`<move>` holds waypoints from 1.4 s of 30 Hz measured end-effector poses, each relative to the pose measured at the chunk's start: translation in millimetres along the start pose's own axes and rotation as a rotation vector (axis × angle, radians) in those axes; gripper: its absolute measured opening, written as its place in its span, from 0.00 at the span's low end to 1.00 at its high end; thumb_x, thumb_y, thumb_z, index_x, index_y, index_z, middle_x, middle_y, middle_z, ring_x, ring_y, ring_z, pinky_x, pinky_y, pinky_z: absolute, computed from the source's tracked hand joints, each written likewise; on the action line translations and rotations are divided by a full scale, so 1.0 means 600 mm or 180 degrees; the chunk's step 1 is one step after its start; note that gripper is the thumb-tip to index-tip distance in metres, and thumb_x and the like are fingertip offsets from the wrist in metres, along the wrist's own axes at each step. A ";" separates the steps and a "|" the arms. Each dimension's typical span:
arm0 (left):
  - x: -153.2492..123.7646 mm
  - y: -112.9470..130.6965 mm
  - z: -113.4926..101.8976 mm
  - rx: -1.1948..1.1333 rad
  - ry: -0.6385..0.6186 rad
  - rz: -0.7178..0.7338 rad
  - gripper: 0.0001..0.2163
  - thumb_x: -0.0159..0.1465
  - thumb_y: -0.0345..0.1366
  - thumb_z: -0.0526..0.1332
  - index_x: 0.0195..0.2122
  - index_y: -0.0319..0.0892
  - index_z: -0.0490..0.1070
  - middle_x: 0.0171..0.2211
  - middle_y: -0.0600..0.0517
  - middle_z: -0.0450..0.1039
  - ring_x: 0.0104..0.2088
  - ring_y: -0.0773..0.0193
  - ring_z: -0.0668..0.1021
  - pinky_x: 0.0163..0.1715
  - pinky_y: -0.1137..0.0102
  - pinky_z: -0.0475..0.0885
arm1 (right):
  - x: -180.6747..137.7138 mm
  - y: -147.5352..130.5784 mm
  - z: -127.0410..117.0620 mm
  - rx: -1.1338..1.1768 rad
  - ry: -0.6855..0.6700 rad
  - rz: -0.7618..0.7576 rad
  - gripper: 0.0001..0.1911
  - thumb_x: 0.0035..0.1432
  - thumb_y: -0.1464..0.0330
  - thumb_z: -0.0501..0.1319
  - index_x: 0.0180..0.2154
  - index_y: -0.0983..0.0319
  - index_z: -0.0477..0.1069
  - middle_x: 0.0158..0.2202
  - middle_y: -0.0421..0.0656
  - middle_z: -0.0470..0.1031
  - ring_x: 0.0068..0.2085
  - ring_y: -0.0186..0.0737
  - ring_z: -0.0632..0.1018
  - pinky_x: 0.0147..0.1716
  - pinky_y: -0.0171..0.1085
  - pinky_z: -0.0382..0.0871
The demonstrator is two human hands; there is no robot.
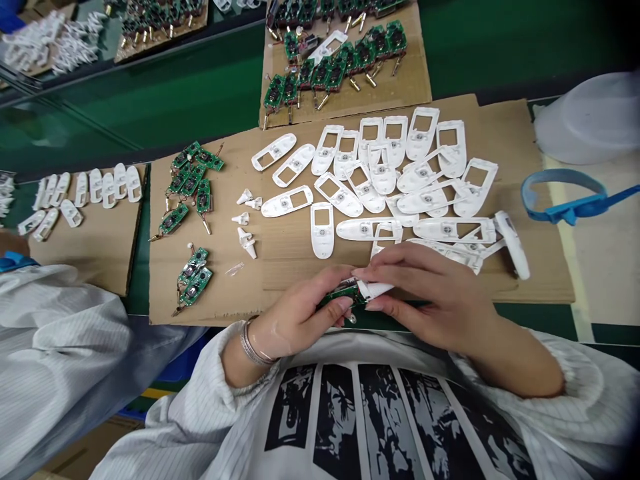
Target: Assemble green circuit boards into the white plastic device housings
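Close to my body, my left hand (pixel 300 310) pinches a small green circuit board (pixel 346 292) between thumb and fingers. My right hand (pixel 433 293) grips a white plastic tip piece (pixel 374 289) that meets the right end of the board. Fingers cover part of both pieces, so how they join cannot be made out. Just beyond my hands, several white plastic housing shells (pixel 322 230) with rectangular windows lie on cardboard. Left of these are loose white cone-shaped tips (pixel 247 241) and several wired green circuit boards (pixel 195 285).
Farther back, a cardboard sheet (pixel 345 100) carries rows of circuit boards with brass-coloured parts. A blue strap (pixel 567 207) and a translucent white tub (pixel 590 120) are at the right. To the left sits a co-worker, whose sleeve (pixel 65 333) shows beside finished-looking white shells (pixel 95 187).
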State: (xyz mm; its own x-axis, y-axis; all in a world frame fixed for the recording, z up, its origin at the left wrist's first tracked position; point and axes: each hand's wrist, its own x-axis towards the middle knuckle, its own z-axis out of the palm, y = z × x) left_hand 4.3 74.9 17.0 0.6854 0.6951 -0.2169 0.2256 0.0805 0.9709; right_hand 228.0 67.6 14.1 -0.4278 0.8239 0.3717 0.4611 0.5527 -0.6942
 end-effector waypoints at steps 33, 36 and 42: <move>0.003 -0.020 0.030 0.0495 0.1118 0.1501 0.16 0.67 0.29 0.55 0.55 0.46 0.65 0.47 0.45 0.74 0.50 0.59 0.75 0.51 0.62 0.70 | 0.004 -0.050 0.015 0.0321 0.0823 0.0454 0.10 0.54 0.69 0.68 0.40 0.58 0.75 0.36 0.44 0.79 0.36 0.41 0.80 0.36 0.39 0.77; 0.007 -0.020 0.037 0.0208 0.1074 0.1671 0.15 0.67 0.36 0.54 0.55 0.44 0.64 0.47 0.44 0.69 0.49 0.57 0.73 0.48 0.61 0.71 | 0.006 -0.058 0.013 0.0254 0.0928 0.0297 0.09 0.53 0.72 0.68 0.38 0.59 0.75 0.34 0.45 0.78 0.35 0.40 0.79 0.33 0.38 0.77; 0.017 -0.020 0.050 -0.0111 0.1295 0.1779 0.09 0.68 0.39 0.54 0.47 0.47 0.66 0.43 0.47 0.66 0.41 0.61 0.74 0.38 0.65 0.73 | 0.011 -0.068 0.018 0.0409 0.0906 0.0248 0.06 0.58 0.69 0.64 0.39 0.58 0.73 0.33 0.44 0.78 0.34 0.40 0.79 0.32 0.38 0.77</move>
State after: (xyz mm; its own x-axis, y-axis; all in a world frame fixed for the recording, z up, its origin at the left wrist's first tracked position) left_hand 29.3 59.6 0.0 0.3765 0.8511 0.3658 -0.1128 -0.3498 0.9300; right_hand 198.1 49.3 38.2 -0.1521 0.8752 0.4592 0.3742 0.4810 -0.7928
